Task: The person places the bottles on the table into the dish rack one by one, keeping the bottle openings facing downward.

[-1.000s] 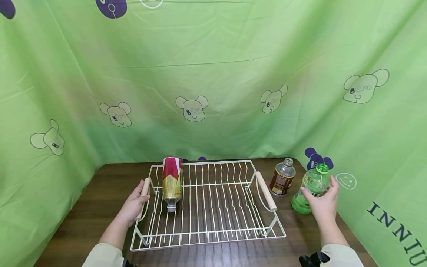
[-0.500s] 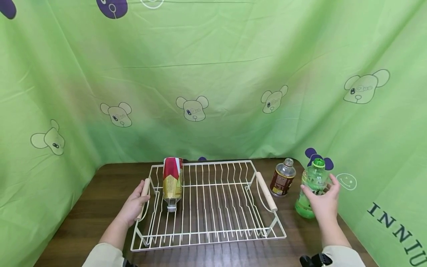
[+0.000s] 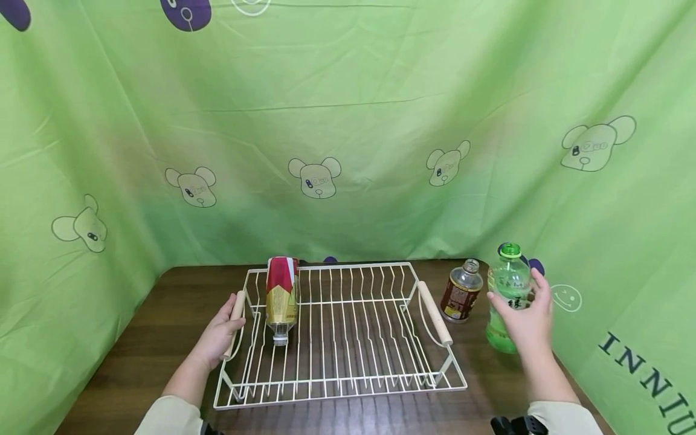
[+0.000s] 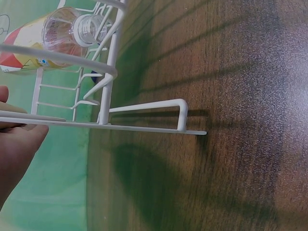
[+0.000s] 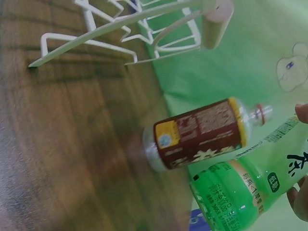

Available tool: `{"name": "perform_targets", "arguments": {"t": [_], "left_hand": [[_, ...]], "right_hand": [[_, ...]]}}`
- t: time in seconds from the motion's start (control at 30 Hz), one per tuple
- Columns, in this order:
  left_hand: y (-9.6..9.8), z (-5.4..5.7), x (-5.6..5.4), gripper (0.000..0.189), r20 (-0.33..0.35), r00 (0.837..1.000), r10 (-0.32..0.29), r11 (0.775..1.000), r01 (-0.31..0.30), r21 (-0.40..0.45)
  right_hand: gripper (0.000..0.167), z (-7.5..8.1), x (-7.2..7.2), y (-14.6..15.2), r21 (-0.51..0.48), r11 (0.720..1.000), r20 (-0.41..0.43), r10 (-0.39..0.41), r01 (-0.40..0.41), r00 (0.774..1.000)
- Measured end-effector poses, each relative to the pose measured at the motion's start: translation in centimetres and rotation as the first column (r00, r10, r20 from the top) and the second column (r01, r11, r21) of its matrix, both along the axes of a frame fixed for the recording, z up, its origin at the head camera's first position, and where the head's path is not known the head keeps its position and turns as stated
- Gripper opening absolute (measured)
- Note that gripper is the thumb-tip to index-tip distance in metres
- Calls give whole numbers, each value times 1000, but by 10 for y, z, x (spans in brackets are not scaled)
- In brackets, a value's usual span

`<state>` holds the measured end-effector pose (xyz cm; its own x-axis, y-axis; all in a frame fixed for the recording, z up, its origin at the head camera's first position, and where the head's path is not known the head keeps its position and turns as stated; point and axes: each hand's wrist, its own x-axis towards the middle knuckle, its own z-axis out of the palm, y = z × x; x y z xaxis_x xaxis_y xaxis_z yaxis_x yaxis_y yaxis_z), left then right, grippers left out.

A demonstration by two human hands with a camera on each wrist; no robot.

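My left hand [image 3: 216,337] holds the left wooden handle [image 3: 238,304] of a white wire dish rack [image 3: 339,397]. A clear bottle with a red and yellow label [image 3: 282,293] lies on the rack's left side, its neck toward me. At the right, my right hand [image 3: 526,317] grips a green plastic bottle [image 3: 508,279] round its middle, thumb on the left and fingers on the right. That bottle is upright and its mouth is uncapped. Whether its base touches the table cannot be told. Close by stands a clear bottle with a brown label [image 5: 204,130], also uncapped.
The rack's right wooden handle [image 3: 435,313] sticks up on the side near the bottles. Under everything is a dark brown wooden table [image 3: 136,356]. A green printed cloth [image 3: 370,199] hangs behind the table and along both sides.
My right hand has brought the green bottle from a tilt to upright, its mouth moving left and up. The left hand, rack and other bottles have stayed put.
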<state>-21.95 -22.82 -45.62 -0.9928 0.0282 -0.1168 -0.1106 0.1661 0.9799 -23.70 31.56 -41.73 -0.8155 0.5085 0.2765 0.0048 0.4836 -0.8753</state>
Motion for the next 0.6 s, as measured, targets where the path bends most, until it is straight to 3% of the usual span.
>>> {"name": "perform_targets", "arguments": {"t": [0.2, 0.33, 0.6], "left_hand": [[0, 0, -1, 74, -1, 1000, -6, 1000, 6, -6], [0, 1, -1, 73, 0, 1000, -7, 1000, 7, -10], [0, 1, -1, 74, -2, 1000, -6, 1000, 6, -13]], "right_hand": [[97, 18, 1, -12, 116, 992, -3, 47, -47, 999], [98, 29, 1, -23, 172, 977, -20, 128, -123, 992], [97, 47, 0, -50, 191, 943, -29, 283, -273, 959]]}}
